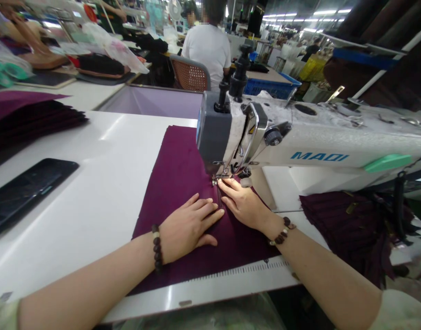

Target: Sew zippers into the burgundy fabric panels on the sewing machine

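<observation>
A purple fabric panel (176,165) lies flat on the white table, its upper right part under the head of a sewing machine (320,133). My left hand (190,224) rests on the panel with its fingers stretched out and the thumb apart. Just right of it, my right hand (246,201) presses on the cloth, its fingertips close beside the presser foot (215,179). A dark strip, perhaps a zipper or slit, runs down the cloth from the foot between both hands. Neither hand is wrapped round anything; the right fingers lie extended on the fabric.
A black phone (28,192) lies at the left, below a stack of purple fabric pieces (31,117). More purple pieces (348,229) are bundled right of my right arm. A ruler scale (238,271) marks the table's front edge. A person in white (208,52) sits ahead.
</observation>
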A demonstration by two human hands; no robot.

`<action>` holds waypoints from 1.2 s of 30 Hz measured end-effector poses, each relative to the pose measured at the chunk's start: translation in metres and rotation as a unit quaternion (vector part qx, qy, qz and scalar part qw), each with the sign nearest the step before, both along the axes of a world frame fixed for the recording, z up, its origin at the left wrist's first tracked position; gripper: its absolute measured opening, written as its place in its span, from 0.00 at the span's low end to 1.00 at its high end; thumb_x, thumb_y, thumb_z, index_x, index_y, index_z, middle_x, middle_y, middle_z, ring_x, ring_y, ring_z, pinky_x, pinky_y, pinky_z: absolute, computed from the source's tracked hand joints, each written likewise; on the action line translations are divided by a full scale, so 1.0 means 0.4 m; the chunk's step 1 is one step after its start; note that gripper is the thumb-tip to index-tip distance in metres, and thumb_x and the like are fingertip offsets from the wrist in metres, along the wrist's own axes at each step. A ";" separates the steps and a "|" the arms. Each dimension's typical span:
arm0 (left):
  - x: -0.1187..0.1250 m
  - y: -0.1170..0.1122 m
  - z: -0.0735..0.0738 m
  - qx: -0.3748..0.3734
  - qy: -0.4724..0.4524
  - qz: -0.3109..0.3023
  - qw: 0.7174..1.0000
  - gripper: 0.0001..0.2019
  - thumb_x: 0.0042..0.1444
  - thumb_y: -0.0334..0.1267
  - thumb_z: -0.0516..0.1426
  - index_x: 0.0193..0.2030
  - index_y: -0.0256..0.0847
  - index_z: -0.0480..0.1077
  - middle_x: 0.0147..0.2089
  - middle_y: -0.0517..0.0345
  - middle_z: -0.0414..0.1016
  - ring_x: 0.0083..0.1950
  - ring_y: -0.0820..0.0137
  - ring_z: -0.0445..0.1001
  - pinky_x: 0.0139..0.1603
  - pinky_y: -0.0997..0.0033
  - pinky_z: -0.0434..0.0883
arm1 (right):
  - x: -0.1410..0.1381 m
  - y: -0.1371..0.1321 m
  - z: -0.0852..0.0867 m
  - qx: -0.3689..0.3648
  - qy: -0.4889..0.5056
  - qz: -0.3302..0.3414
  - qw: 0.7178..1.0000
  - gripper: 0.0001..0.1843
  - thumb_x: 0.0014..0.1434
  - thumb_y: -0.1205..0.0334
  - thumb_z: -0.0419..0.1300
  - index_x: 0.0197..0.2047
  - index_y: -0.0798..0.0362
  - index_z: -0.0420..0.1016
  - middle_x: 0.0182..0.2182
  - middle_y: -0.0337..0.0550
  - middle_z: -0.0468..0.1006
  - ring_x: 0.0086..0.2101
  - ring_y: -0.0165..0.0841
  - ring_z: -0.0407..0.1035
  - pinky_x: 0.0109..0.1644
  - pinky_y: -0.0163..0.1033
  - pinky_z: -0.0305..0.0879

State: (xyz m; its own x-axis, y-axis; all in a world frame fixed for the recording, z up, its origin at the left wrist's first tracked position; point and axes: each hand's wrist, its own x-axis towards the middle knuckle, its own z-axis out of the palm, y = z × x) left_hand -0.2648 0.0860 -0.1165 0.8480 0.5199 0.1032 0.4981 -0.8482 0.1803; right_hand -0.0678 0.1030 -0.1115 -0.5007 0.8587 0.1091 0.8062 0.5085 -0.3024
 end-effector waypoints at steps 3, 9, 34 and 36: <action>-0.001 0.002 -0.003 0.003 -0.002 0.000 1.000 0.27 0.55 0.51 0.52 0.57 0.37 0.59 0.55 0.47 0.64 0.57 0.56 0.61 0.58 0.45 0.59 | 0.000 0.000 -0.004 -0.002 0.003 -0.003 1.000 0.22 0.61 0.67 0.48 0.59 0.58 0.57 0.56 0.53 0.61 0.52 0.39 0.60 0.58 0.53 0.52; -0.011 0.000 -0.014 0.007 -0.017 -0.001 1.000 0.27 0.55 0.50 0.52 0.57 0.37 0.58 0.55 0.46 0.64 0.57 0.56 0.60 0.58 0.44 0.58 | -0.002 0.001 -0.007 -0.011 0.034 -0.009 0.999 0.20 0.60 0.69 0.50 0.56 0.59 0.60 0.52 0.52 0.66 0.53 0.39 0.58 0.61 0.55 0.47; -0.017 0.009 -0.012 -0.021 -0.022 0.002 1.000 0.26 0.56 0.50 0.52 0.57 0.37 0.58 0.55 0.46 0.63 0.58 0.56 0.59 0.58 0.43 0.57 | -0.006 0.005 -0.003 -0.006 0.009 -0.011 1.000 0.20 0.61 0.67 0.48 0.57 0.59 0.60 0.54 0.54 0.64 0.53 0.40 0.59 0.60 0.56 0.49; -0.012 0.009 -0.010 -0.021 -0.023 0.008 0.999 0.26 0.55 0.50 0.52 0.57 0.37 0.58 0.55 0.46 0.63 0.58 0.55 0.59 0.59 0.43 0.57 | 0.000 0.010 -0.005 -0.012 0.016 -0.005 1.000 0.20 0.61 0.67 0.48 0.57 0.59 0.60 0.54 0.54 0.64 0.53 0.40 0.59 0.60 0.55 0.49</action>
